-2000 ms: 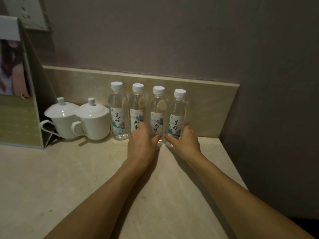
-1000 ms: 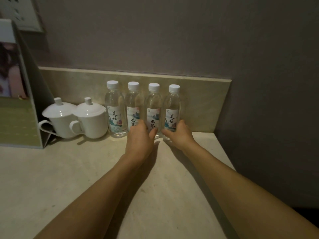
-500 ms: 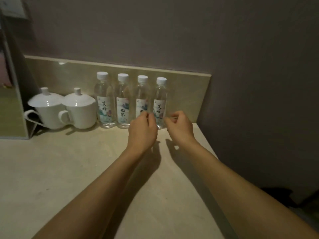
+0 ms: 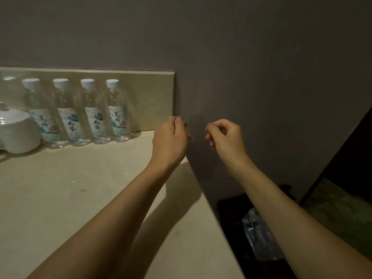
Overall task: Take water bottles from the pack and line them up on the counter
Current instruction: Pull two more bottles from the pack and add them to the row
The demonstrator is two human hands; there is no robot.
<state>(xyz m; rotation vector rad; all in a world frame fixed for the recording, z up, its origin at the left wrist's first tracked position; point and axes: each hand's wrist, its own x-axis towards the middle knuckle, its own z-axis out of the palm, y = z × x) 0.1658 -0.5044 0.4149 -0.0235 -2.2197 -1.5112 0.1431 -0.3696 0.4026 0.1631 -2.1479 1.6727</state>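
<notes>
Several clear water bottles (image 4: 118,113) with white caps and printed labels stand side by side against the backsplash on the beige counter (image 4: 70,194). My left hand (image 4: 171,137) hovers above the counter's right end, fingers curled and holding nothing. To its right, my right hand (image 4: 227,137) is in the air past the counter edge, fingers also curled in and empty. Both hands are well clear of the bottles. Below the counter at the right lies the plastic-wrapped pack (image 4: 259,236), partly hidden by my right forearm.
A white lidded cup (image 4: 16,131) stands left of the bottles. A grey wall (image 4: 261,77) closes the counter's right end. A dark floor gap lies right of the counter edge, with a greenish surface (image 4: 338,214) beyond it.
Both hands have let go of the two rightmost bottles and pulled back to the right. My view has swung right, so the pack below the counter now shows.
</notes>
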